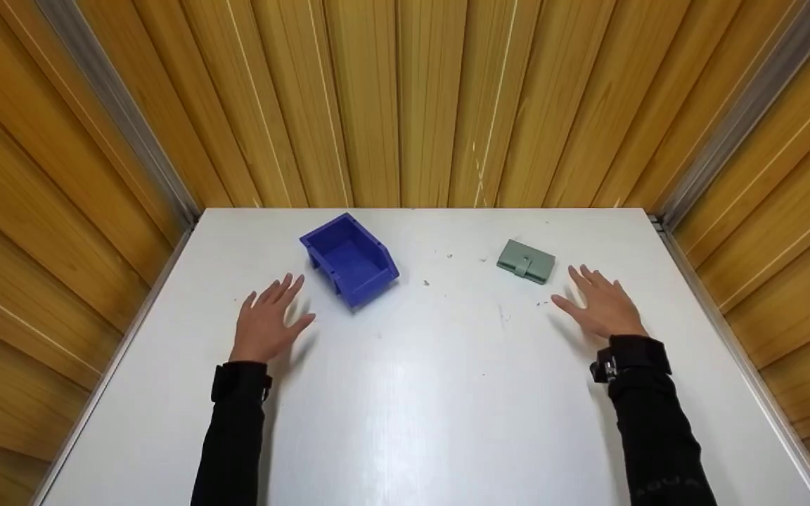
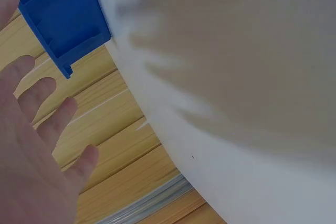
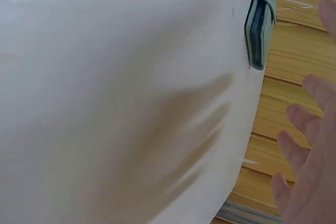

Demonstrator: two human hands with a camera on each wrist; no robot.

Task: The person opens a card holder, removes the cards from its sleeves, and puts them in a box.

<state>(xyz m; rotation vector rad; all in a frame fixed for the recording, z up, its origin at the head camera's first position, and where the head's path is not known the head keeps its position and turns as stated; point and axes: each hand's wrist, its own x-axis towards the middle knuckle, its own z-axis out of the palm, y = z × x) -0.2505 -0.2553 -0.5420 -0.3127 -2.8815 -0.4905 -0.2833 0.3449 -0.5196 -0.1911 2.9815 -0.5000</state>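
My left hand (image 1: pixel 264 325) hovers over the white table with its fingers spread, just left of a blue plastic bin (image 1: pixel 356 270). The bin stands near the back edge, turned at an angle, and nothing shows inside it. To the right lies a green wallet (image 1: pixel 526 261), its strap snapped over the front. Close by the wallet's right side, my right hand (image 1: pixel 603 306) is held above the table, fingers apart and holding nothing. In the right wrist view the edge of the wallet (image 3: pixel 258 30) shows layered inner leaves. The left wrist view catches part of the bin (image 2: pixel 65 17).
The white table (image 1: pixel 405 393) carries a few small dark marks. Yellow wood-patterned panels (image 1: pixel 433 105) rise behind it and at both sides. Grey metal posts (image 1: pixel 120 105) stand at the corners.
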